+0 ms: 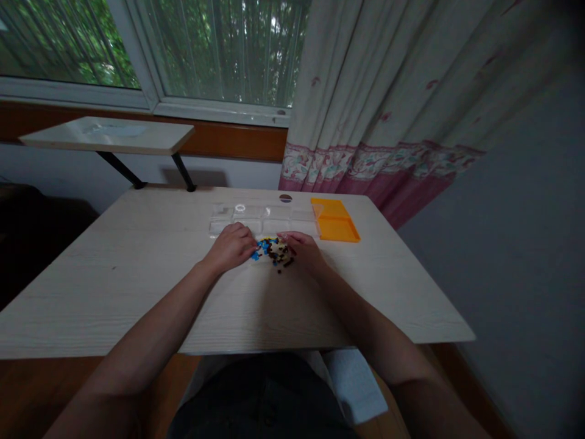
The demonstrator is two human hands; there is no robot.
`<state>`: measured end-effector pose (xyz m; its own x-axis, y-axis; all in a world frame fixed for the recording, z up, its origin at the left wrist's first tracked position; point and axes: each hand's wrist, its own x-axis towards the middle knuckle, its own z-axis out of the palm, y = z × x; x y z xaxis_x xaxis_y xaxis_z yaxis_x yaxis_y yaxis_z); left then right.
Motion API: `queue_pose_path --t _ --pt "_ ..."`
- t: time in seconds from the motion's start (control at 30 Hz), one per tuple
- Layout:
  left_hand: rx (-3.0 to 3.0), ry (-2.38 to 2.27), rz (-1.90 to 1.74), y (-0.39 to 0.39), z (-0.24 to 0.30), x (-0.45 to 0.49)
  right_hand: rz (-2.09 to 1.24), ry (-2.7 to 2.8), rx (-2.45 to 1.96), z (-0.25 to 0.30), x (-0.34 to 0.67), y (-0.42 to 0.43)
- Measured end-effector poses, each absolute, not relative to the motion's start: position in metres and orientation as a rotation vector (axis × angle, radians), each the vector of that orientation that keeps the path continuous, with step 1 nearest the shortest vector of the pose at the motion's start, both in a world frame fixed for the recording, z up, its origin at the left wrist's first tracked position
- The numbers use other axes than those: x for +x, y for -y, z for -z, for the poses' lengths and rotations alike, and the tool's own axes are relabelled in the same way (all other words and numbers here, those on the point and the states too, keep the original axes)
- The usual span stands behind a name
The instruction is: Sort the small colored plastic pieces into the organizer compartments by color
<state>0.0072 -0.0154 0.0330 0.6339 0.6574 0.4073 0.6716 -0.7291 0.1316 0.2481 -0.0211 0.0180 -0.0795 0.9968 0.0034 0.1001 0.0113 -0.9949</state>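
Observation:
A loose pile of small building bricks (pixel 275 251), blue, brown and yellow, lies on the table between my two hands. My left hand (pixel 232 246) rests at the pile's left side, its fingers curled together with the tips against blue pieces. Whether one of these is gripped is too small to tell. My right hand (pixel 305 250) is over the right edge of the pile, thumb and fingers drawn together in a pinch near the yellow pieces. Anything between those fingertips cannot be made out. Just behind the pile is a clear plastic compartment tray (pixel 278 213), partly hidden by my hands.
An orange tray (pixel 339 229) lies at the right end of the clear one. A round dark disc (pixel 286 198) is near the table's back edge. At the back left a raised shelf (pixel 109 134) stands on black legs. Curtains (pixel 347 122) hang behind the table (pixel 137 274).

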Motion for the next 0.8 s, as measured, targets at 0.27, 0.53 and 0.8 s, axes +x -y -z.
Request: queue_pose_path --t 0.27,0.53,0.8 --pt "-2.865 1.16 0.537 0.015 -0.03 0.009 -1.209 1.373 -1.237 -0.017 0.249 0.021" --pt "-2.874 1.139 0.559 0.017 -0.028 0.012 -1.23 1.354 -1.22 -0.014 0.249 0.021" --pt "-2.889 1.115 0.563 0.014 -0.023 0.014 -1.239 1.369 -1.21 -0.012 0.249 0.019"
